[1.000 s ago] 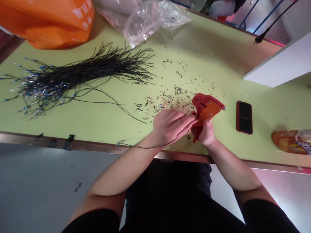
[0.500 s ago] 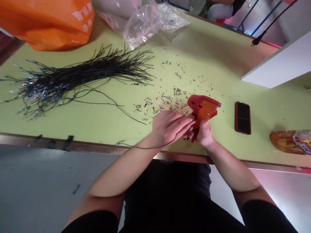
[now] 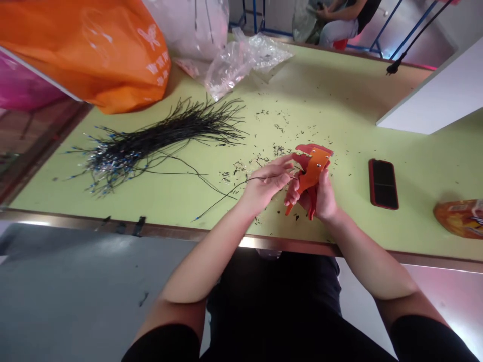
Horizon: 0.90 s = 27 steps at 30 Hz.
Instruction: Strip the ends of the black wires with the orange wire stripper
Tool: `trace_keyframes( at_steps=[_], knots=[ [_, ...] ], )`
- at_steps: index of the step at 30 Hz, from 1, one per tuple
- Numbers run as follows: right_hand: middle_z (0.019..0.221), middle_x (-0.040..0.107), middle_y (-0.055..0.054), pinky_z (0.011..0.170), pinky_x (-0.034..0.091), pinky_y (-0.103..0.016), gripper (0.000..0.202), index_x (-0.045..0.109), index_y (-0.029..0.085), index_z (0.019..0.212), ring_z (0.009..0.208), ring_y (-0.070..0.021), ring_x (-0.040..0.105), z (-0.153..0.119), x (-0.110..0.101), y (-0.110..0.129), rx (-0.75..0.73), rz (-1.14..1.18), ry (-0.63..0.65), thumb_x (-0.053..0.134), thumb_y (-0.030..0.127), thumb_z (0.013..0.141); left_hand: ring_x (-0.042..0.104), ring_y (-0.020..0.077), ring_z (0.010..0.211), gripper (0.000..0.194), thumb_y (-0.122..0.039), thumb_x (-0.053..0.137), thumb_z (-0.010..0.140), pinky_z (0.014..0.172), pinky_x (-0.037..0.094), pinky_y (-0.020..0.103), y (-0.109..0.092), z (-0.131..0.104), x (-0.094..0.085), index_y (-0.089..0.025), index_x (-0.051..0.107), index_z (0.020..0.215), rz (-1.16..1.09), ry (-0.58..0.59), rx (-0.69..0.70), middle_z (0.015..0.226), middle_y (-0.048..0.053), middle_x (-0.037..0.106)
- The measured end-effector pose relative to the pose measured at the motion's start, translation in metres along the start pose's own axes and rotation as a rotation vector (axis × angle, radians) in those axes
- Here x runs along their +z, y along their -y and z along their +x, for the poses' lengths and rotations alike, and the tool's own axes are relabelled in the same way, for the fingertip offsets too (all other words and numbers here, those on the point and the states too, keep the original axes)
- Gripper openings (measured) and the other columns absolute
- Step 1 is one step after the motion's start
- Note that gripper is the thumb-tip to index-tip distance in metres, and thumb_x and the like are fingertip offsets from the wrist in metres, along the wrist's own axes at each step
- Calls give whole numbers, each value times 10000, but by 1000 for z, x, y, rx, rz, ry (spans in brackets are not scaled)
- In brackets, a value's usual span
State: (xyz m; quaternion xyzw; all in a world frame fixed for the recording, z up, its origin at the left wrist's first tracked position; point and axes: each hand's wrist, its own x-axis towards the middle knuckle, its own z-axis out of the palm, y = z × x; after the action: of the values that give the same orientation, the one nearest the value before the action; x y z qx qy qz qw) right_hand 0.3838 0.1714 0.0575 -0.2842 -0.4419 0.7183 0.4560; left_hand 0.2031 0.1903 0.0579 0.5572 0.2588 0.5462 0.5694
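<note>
A thin black wire (image 3: 219, 199) with a blue tip runs out over the table from my left hand (image 3: 264, 188). Its fingers are closed around the wire, beside the jaws of the tool. My right hand (image 3: 326, 198) is wrapped around a red and orange wire stripper (image 3: 314, 168), with the handles hanging down between its fingers. I cannot tell whether the wire's end is inside the jaws. Left of my hands lies a bundle of black wires (image 3: 166, 133), many with blue tips. Small black wire clippings (image 3: 279, 150) are scattered around the stripper.
An orange bag (image 3: 124, 55) and clear plastic bags (image 3: 234, 65) are at the back left. To the right lie a phone (image 3: 383, 184) and an orange-labelled bottle (image 3: 460, 218). A white panel (image 3: 433, 95) stands behind them. A seated person (image 3: 341, 27) is beyond the table.
My left hand has turned, showing more of its palm side, and the wire has swung from over my forearm onto the table. The stripper has tilted and its handles show more. The view has shifted left.
</note>
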Motion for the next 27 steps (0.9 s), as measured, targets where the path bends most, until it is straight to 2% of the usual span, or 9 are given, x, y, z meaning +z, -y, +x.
trace_keyframes(
  at_steps=[2,4,8,13,16,21,23,25,27],
  knots=[
    [672,617,-15,691,672,-426,804,732,224,935,619,-211,668,0,-2,-8,54,-16,1,524,998,869,709,130,580,448,-631,880,868,477,562,278,1,-1,2,-204,750,832,-137,118,-173,930,55,797],
    [742,679,-47,718,674,-418,803,759,219,1055,737,-245,735,-1,-2,-15,104,-37,53,532,973,893,587,96,434,478,-646,913,819,393,450,232,2,-3,3,-197,752,827,-148,150,-293,631,-22,671],
    [926,782,-121,791,692,-408,812,769,190,1156,987,-294,795,-1,2,-21,143,-34,173,575,938,905,428,72,323,550,-713,932,741,337,346,202,3,-7,4,-197,757,821,-87,16,-396,407,-95,474],
    [1119,824,-122,981,685,-437,639,764,205,1217,1135,-273,793,-2,9,-14,198,12,207,753,771,921,367,54,304,613,-743,978,620,282,240,204,2,-4,-1,-200,734,767,-83,-174,-394,481,-69,564],
    [1149,831,-107,983,687,-422,539,782,209,1164,1133,-255,795,-2,10,-14,285,-12,167,850,670,895,409,60,331,575,-737,944,692,304,287,215,2,-4,-4,-202,753,778,21,-153,-330,515,-55,595],
    [1116,834,-80,974,688,-403,512,793,222,1095,1049,-237,812,-1,13,-20,328,25,51,844,686,884,457,72,383,506,-705,890,799,371,356,231,9,-3,-8,-214,779,846,131,-106,-259,586,-36,653],
    [1098,829,-70,1000,679,-428,507,778,227,1148,1026,-232,808,-2,12,-18,267,-1,-2,834,668,905,594,104,501,506,-707,868,826,471,479,258,13,0,-12,-210,780,858,182,-169,-170,755,15,753],
    [1091,819,-61,1031,662,-449,499,758,234,1205,1041,-228,793,-5,10,-12,168,-73,-73,842,634,918,746,167,804,517,-713,854,841,709,609,319,15,5,-18,-203,773,841,254,-295,-3,988,73,807],
    [1078,808,-61,1044,647,-451,494,753,229,1217,1057,-226,779,-9,4,-4,93,-159,-102,837,624,931,751,201,1028,520,-715,836,861,886,612,353,15,9,-24,-201,762,827,310,-421,130,1059,87,798]
  ],
)
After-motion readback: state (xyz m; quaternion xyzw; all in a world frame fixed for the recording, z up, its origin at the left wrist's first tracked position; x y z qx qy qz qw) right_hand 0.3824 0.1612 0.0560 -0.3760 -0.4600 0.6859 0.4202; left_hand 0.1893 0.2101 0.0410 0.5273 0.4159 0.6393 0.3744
